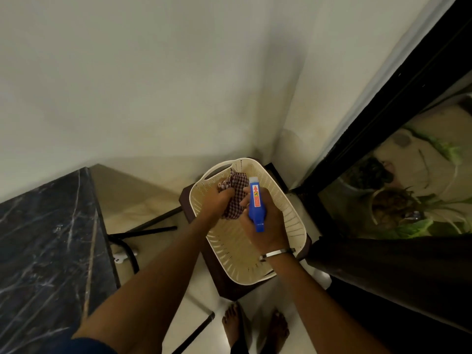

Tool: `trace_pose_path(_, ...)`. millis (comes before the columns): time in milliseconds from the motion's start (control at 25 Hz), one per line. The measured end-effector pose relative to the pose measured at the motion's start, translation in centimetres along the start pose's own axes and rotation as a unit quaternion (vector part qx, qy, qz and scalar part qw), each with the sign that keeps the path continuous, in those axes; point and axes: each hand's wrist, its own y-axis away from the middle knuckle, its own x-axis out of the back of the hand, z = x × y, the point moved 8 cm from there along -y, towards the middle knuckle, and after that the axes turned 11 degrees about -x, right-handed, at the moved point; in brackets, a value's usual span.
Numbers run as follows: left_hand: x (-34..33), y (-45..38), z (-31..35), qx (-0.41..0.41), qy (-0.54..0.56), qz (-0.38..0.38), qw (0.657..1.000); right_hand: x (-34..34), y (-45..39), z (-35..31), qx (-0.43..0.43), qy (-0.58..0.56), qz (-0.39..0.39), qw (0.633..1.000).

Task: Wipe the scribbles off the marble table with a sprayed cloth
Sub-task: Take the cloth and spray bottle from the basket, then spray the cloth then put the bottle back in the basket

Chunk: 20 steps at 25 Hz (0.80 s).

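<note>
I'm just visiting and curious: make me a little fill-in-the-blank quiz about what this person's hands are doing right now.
1. The left hand grips a checked ____ over the cream basket.
2. The right hand holds a spray bottle whose colour is ____.
3. The basket sits on a dark stool, to the ____ of the marble table.
4. A metal ____ circles the right wrist.

Missing words: cloth; blue; right; bangle

Dim, warm indoor light is falling evenly, leaving soft shadows. Wide-angle distortion is bending the edges, and slight blur is softening detail throughout; the glass door point(413, 195) is showing reflections.
</note>
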Motion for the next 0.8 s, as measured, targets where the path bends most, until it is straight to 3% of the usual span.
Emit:
trace_pose_path(80, 0.3, 1.3, 1.7, 0.034, 0.127, 0.003, 0.991, 1.2, 0.3, -0.9, -0.003, -0.04, 0.004, 0.999)
trace_pose_path(240, 1.9, 3.3, 7.5, 0.013, 0.299, -0.002, 0.954, 3.4, 1.4, -5.5, 0.042, -0.022, 0.042, 0.998)
trace_pose_path(560, 7.5, 9.8, 20.6, -0.06, 0.435, 0.008, 0.898, 5.8, 4.0, -16.4, 0.107, 0.003, -0.009, 0.994)
trace_pose_path(800, 12.3, 15.0, 27.7, -0.145, 0.445, 0.033, 0.883, 5.5, 7.3, -24.4, 0.162, -0.01, -0.036, 0.986)
